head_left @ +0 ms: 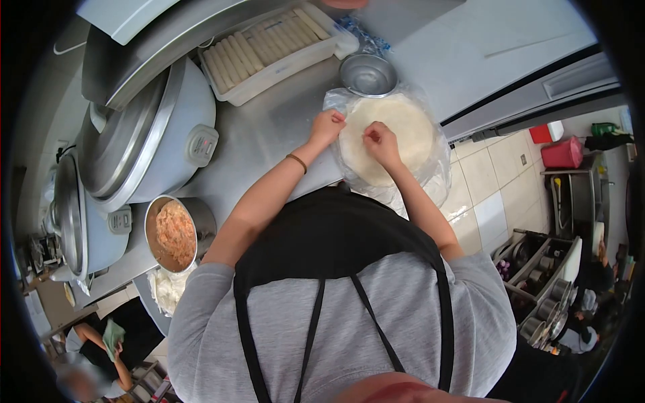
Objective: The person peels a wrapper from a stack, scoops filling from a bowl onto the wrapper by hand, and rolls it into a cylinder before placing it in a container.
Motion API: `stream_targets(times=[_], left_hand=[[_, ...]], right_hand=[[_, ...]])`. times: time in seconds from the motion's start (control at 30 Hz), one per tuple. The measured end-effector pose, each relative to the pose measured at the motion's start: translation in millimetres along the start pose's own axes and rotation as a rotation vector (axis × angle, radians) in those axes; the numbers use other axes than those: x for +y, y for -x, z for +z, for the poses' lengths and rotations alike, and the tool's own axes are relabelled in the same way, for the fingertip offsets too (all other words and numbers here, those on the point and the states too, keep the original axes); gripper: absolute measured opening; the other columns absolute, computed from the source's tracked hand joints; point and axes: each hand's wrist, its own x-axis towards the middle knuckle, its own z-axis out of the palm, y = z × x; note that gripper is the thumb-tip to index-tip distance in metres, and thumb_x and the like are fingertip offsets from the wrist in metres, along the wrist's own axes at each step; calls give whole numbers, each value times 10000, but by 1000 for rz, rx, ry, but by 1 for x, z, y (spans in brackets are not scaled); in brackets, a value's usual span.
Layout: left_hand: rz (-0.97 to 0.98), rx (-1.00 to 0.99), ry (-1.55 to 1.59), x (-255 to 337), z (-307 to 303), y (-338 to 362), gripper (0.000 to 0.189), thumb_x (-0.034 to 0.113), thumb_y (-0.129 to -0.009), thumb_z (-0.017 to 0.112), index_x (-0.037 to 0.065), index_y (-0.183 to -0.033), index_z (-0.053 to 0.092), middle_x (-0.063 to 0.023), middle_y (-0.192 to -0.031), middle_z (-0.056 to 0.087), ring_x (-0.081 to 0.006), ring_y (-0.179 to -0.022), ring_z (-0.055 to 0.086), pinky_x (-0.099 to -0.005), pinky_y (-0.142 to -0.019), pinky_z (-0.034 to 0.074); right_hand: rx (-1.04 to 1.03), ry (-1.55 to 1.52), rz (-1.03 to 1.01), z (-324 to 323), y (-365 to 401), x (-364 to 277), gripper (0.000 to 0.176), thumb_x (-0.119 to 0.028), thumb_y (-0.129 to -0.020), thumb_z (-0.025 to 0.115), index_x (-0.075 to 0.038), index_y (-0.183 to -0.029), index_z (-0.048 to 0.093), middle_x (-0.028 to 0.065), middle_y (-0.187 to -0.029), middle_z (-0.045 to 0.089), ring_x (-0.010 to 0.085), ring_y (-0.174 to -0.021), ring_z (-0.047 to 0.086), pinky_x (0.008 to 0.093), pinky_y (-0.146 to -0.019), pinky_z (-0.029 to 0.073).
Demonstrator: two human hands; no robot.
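Note:
A stack of thin, round, pale wrappers (386,161) lies on a clear plastic bag (437,178) at the counter's edge. At the stack's upper left edge is my left hand (328,127), its fingertips pinched together. My right hand (381,142) is over the middle of the stack, fingers curled and closed; what they hold, if anything, is hidden. Just beyond the stack sits a metal bowl (368,75). A white plastic tub (282,70) to the left of the bowl holds rows of pale, uncooked rolls (262,43).
Two large rice cookers (178,127) stand along the left. Near my left elbow is a metal pot (205,218) of orange shredded filling (175,232). A person with a green cloth (113,338) is at lower left. Shelves with pots (547,309) stand right, beyond the tiled floor (487,195).

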Motion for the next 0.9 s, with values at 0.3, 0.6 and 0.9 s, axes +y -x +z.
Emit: stream_targets(times=[0.3,0.6,0.9], left_hand=[[33,30,-226,16,-2,5,146,73,-671,657,19,-780,577,-101,-776,627,-240,-717,612,-332,-645,485],[693,-391,-545,46,30,24,385,181,-672,694,93,-1042,635,-96,-1240,514,-285,-1051,448,-358,-921,398],[534,-432,-312,32,11,9,595,276,-697,732,128,-1235,523,-107,-1345,424,-298,-1215,377,-362,-1002,339]], right_hand=[[683,-206,377,-100,23,55,168,-32,-829,515,-51,-992,482,36,-700,542,102,-573,498,241,-546,445],[721,-505,181,-121,-18,-53,338,-85,-877,531,-44,-1192,417,48,-861,551,96,-757,529,252,-654,469],[300,-917,65,-169,-76,-145,249,-52,-874,465,47,-1100,501,94,-995,595,160,-859,584,277,-775,472]])
